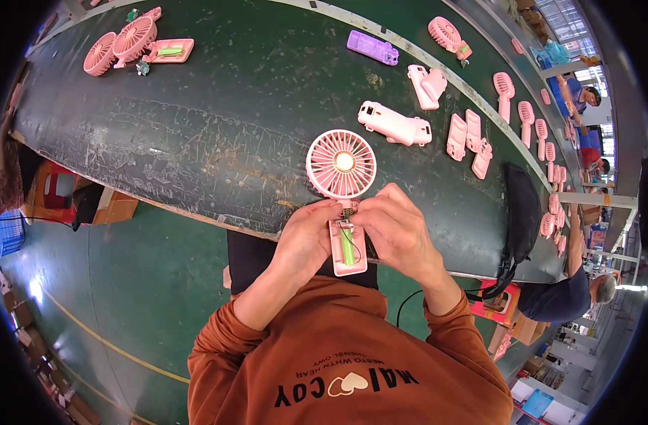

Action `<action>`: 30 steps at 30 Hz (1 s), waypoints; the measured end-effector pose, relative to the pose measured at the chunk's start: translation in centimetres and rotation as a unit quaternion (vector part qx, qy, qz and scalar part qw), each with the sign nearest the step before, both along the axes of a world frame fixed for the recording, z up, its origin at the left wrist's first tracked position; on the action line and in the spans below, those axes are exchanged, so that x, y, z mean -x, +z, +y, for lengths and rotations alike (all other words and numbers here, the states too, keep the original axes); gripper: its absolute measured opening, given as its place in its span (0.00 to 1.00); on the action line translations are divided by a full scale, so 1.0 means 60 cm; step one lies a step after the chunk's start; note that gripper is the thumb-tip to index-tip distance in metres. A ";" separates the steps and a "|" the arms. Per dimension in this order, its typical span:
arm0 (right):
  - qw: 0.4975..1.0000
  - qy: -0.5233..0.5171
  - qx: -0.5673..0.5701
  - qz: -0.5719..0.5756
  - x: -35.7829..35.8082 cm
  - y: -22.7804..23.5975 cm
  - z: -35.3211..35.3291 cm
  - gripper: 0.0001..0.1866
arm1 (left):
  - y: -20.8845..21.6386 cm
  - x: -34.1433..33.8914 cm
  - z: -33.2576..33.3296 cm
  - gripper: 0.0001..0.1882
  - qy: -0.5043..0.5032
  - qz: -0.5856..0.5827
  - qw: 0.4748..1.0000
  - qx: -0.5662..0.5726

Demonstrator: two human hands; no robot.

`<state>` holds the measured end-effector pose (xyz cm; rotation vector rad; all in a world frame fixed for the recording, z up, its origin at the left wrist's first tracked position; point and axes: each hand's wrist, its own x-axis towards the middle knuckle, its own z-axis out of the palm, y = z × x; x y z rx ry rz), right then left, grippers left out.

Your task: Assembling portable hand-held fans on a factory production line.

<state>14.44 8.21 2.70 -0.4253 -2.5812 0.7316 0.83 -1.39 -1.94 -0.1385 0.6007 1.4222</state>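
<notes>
Between my hands is a pink handheld fan (342,164), its round grille pointing away from me over the table edge. Its handle shell (349,268) lies open toward me, showing a green battery cell (347,244) with a thin dark wire. A small circuit board (348,212) sits at the neck, just below the grille. My left hand (306,237) is closed on the neck's left side, thumb by the board. My right hand (396,230) pinches at the board's right side; its fingertips hide whatever they grip there.
Pink handle shells (395,124) lie beyond the fan, with a purple shell (372,47) farther off. Partly assembled fans (134,39) rest at the far left. A black bag (520,216) sits at the right table edge. Other people work along the line at right.
</notes>
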 end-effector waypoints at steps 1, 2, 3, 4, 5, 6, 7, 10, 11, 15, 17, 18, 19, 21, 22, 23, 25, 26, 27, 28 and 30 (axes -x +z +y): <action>1.000 0.000 -0.004 -0.007 0.000 0.001 -0.001 0.11 | 0.002 0.001 0.001 0.11 -0.001 -0.001 1.000 0.002; 1.000 -0.001 -0.008 -0.014 -0.001 0.001 -0.003 0.11 | 0.006 0.003 0.002 0.10 -0.016 0.003 1.000 0.005; 1.000 -0.004 -0.006 -0.015 0.000 -0.001 -0.005 0.11 | 0.008 0.003 0.002 0.10 -0.030 0.008 0.999 0.007; 1.000 -0.010 -0.012 -0.005 0.004 -0.003 -0.008 0.11 | 0.003 0.002 0.000 0.10 -0.041 0.033 0.999 -0.013; 1.000 -0.016 -0.018 0.005 0.005 -0.004 -0.010 0.11 | -0.002 0.002 -0.002 0.09 -0.052 0.058 0.996 -0.033; 1.000 -0.019 -0.006 0.007 0.002 -0.007 -0.010 0.10 | -0.001 0.003 -0.003 0.10 -0.052 0.063 0.996 -0.036; 1.000 -0.021 -0.007 0.007 -0.002 -0.009 -0.006 0.10 | -0.002 0.000 -0.005 0.10 -0.055 0.063 0.996 -0.036; 0.998 -0.008 0.061 0.009 -0.012 -0.013 0.002 0.07 | -0.008 -0.003 -0.007 0.10 -0.053 0.085 0.994 -0.050; 0.982 -0.046 0.183 -0.004 -0.016 -0.012 0.003 0.06 | -0.006 -0.002 -0.005 0.11 -0.052 0.080 0.994 -0.044; 0.875 -0.123 0.468 0.016 -0.015 -0.025 0.002 0.05 | -0.011 -0.004 -0.005 0.12 -0.046 0.086 0.994 -0.059; 0.850 -0.136 0.509 0.006 -0.011 -0.025 0.006 0.06 | -0.014 -0.006 -0.006 0.12 -0.044 0.091 0.993 -0.060; 0.844 -0.126 0.521 -0.013 -0.011 -0.027 0.010 0.06 | -0.015 -0.008 -0.004 0.12 -0.042 0.095 0.993 -0.060; 0.839 -0.117 0.531 -0.031 -0.011 -0.030 0.014 0.06 | -0.012 -0.008 -0.001 0.12 -0.046 0.096 0.993 -0.061; 0.833 -0.119 0.539 0.023 -0.008 -0.041 0.012 0.05 | -0.004 -0.007 0.004 0.11 -0.033 0.104 0.992 -0.071; 0.843 -0.118 0.524 0.009 -0.013 -0.045 0.009 0.05 | -0.006 -0.013 0.000 0.11 -0.030 0.116 0.990 -0.067; 0.856 -0.115 0.503 -0.001 -0.011 -0.051 0.013 0.05 | -0.014 -0.014 0.000 0.11 -0.027 0.132 0.988 -0.071; 0.865 -0.099 0.492 0.020 -0.009 -0.052 0.023 0.05 | -0.021 -0.011 -0.001 0.12 -0.027 0.128 0.990 -0.058; 0.851 -0.092 0.517 0.012 -0.010 -0.043 0.030 0.05 | -0.016 -0.009 -0.002 0.14 -0.023 0.120 0.991 -0.054; 0.836 -0.084 0.542 0.004 -0.012 -0.036 0.039 0.05 | -0.010 -0.008 -0.001 0.15 -0.036 0.117 0.991 -0.051; 0.902 -0.121 0.414 0.010 -0.016 -0.029 0.053 0.08 | -0.002 -0.005 -0.001 0.14 -0.016 0.118 0.992 -0.040; 0.975 -0.184 0.125 -0.004 -0.011 -0.003 0.086 0.14 | 0.005 0.001 -0.006 0.14 0.034 0.113 0.992 -0.040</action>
